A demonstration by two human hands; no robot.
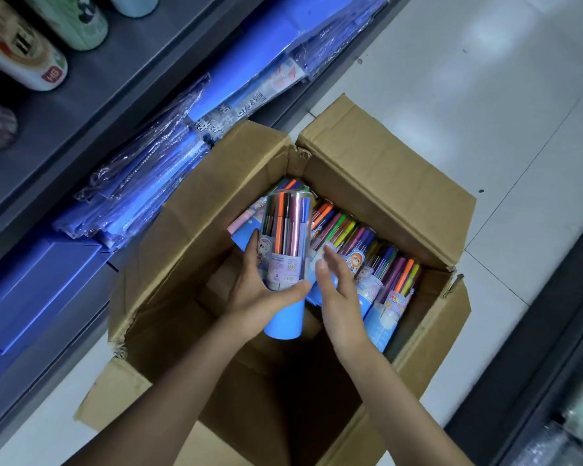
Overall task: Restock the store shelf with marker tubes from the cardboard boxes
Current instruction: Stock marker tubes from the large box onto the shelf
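An open cardboard box point(377, 183) stands on the floor beside the store shelf point(91, 105). Several marker tubes point(377, 264) with blue bases and clear tops lie stacked along its far and right side. My left hand point(260, 297) grips one marker tube point(286, 230) around its middle, lifted above the box with its clear end pointing away from me. My right hand point(340, 290) is just right of that tube, fingers straight, hovering over the tubes in the box and holding nothing.
The lower shelf holds blue plastic-wrapped folders point(169, 156) and a blue box point(37, 284). Cylindrical tubes point(24, 58) lie on the upper shelf at top left. White tiled floor point(485, 79) lies to the right, with a dark cabinet edge point(552, 348) at lower right.
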